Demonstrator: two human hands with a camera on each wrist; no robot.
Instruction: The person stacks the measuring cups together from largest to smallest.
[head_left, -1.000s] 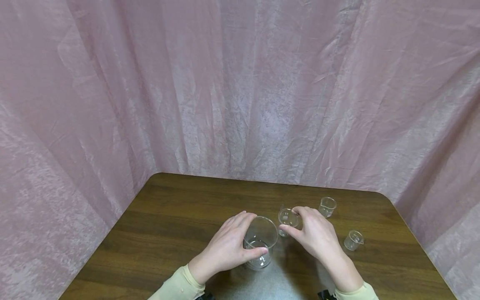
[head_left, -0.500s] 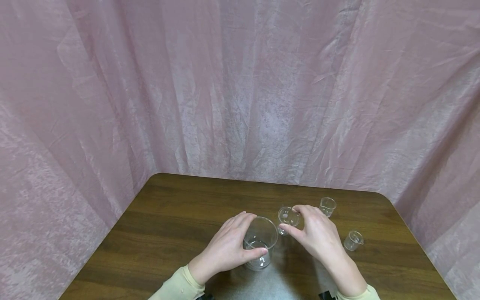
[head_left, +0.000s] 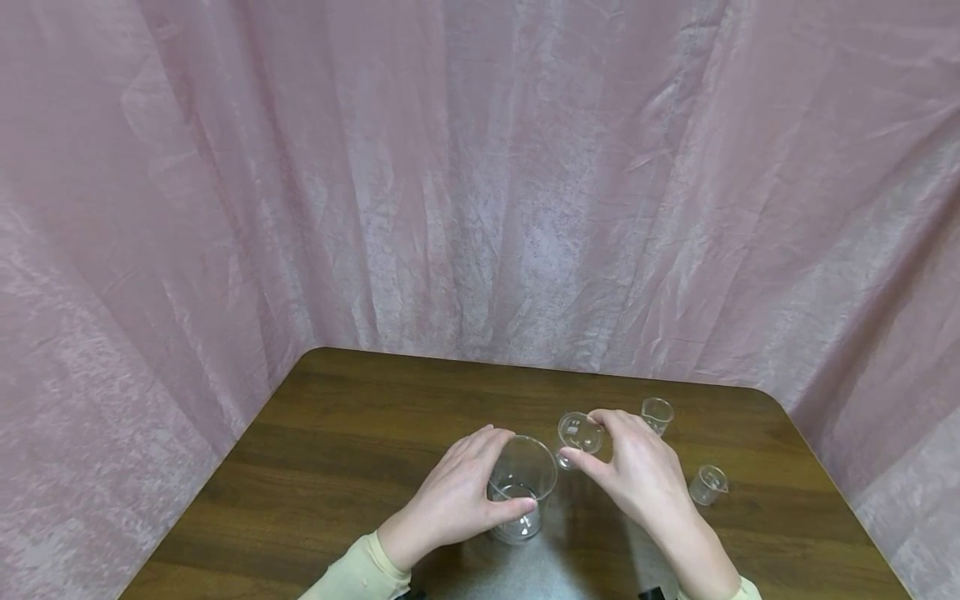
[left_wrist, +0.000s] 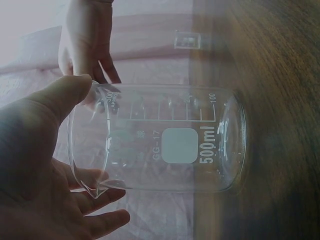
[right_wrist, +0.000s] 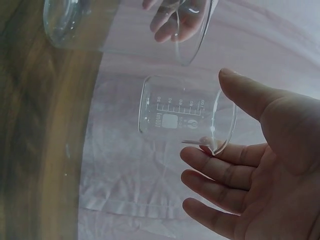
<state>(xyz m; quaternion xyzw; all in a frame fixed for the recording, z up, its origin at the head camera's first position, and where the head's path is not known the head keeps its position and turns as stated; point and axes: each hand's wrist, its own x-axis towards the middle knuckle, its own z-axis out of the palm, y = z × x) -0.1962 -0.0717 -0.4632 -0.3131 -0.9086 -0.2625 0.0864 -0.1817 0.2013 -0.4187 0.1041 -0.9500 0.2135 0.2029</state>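
In the head view my left hand (head_left: 461, 492) grips a large clear glass beaker (head_left: 517, 533) by its rim, fingers on the far side and thumb on the near side. The left wrist view shows the white 500ml print on this beaker (left_wrist: 180, 145), which stands upright on the table. Just to its right, my right hand (head_left: 633, 462) holds a smaller beaker (head_left: 579, 433) near its rim, between thumb and fingers. Seen from the right wrist, this graduated beaker (right_wrist: 172, 107) hangs above the tabletop, roughly upright. Both beakers look empty.
Two tiny glass beakers stand to the right: one (head_left: 657, 410) behind my right hand, the other (head_left: 708, 485) beside my right wrist. The brown wooden table (head_left: 360, 417) ends at a pink curtain (head_left: 480, 208) on the far side.
My right hand has raised the smaller beaker slightly. The left hand and the large beaker have stayed in place, and so have the two tiny beakers.
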